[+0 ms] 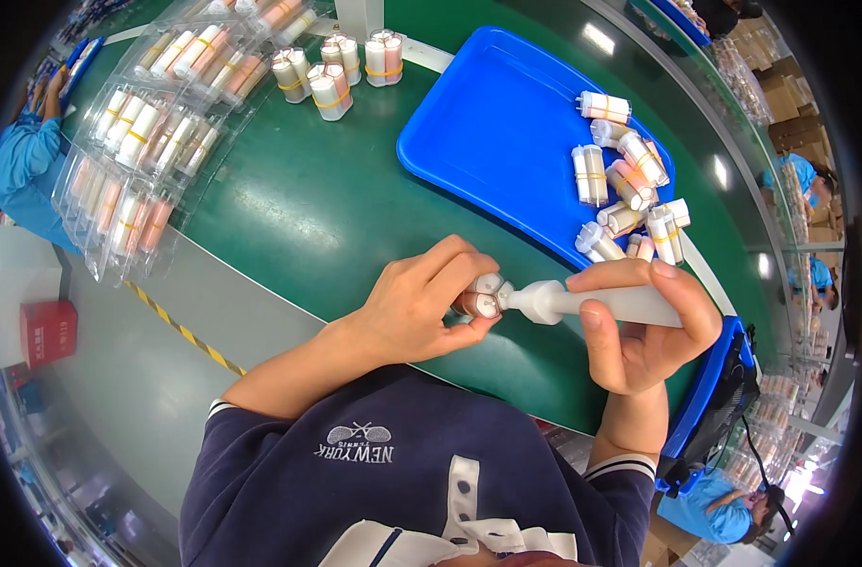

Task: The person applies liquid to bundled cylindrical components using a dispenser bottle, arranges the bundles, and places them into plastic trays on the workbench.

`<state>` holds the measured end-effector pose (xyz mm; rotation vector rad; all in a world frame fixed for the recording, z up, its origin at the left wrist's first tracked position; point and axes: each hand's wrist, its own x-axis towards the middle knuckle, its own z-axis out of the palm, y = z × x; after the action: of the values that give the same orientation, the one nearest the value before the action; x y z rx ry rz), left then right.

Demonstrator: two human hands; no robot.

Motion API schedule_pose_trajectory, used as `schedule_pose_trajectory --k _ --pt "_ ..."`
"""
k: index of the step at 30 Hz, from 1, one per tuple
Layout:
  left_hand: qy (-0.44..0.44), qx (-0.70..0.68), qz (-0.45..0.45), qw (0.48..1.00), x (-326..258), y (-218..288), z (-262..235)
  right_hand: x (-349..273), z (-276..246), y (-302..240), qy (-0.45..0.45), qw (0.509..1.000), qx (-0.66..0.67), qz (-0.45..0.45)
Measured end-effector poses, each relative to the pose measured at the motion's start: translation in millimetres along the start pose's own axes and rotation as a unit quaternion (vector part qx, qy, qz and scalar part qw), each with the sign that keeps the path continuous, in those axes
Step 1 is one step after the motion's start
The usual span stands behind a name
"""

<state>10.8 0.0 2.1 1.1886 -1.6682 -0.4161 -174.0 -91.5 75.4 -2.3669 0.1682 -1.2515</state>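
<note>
1. Green bench [280, 189]. Held bundle [486, 305] of white and pinkish tubes sits over it, between the near edge of the blue tray [492, 123] and the bench's own near edge.
2. Left hand [407, 300]: fingers curled, thumb opposed, pinching the held bundle from both sides. Tube ends face up; no band can be made out under the fingers.
3. Right hand [643, 335]: thumb on the near side, fingers on the far side, pinching a white plastic tool [549, 302]. Its narrow nose is at the tube ends; whether it actually touches, cannot tell.
4. Loose bundles [591, 175], about ten, lie at odd angles along the tray's right edge and into its near right corner. Yellow bands on several.
5. Standing bundles [332, 93]: four, upright and banded, close to the bench's far edge, left of the tray.
6. Clear packs [133, 132] with rows of tubes pile along the bench's left edge, some overhanging it.
7. Progress, my judgement: one bundle mid-step, probably unfinished while the nose is at it. Loose and standing groups look sorted apart, but nothing shows which is done and which is left.
</note>
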Motion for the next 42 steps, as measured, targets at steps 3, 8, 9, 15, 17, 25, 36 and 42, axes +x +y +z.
schedule_pose_trajectory --k 3,8,9,15,17,25,36,42 --pt "-0.002 -0.005 -0.006 1.0 0 0 0 5 1 -1 -0.027 0.999 -0.016 -0.006" --pt "-0.006 0.0 0.0 1.0 0 -2 1 6 5 -8 -0.019 0.999 -0.042 0.009" --pt "-0.008 0.006 0.005 1.0 1 -3 1 6 5 -9 -0.028 0.998 -0.052 0.021" --pt "-0.006 0.002 -0.007 1.0 0 -1 0 8 10 -6 -0.061 0.998 -0.029 0.001" --pt "-0.007 -0.02 -0.018 1.0 1 1 -3 2 8 -2 -0.007 1.0 -0.022 0.014" --pt "0.035 -0.458 -0.266 0.848 3 -7 -19 18 -35 -38 0.184 0.975 -0.111 0.06" --pt "0.061 -0.462 -0.252 0.848 4 3 -24 18 -52 -38 0.198 0.969 -0.143 0.036" --pt "0.009 -0.451 -0.286 0.845 7 2 -23 20 -34 -38 0.131 0.986 -0.064 0.078"
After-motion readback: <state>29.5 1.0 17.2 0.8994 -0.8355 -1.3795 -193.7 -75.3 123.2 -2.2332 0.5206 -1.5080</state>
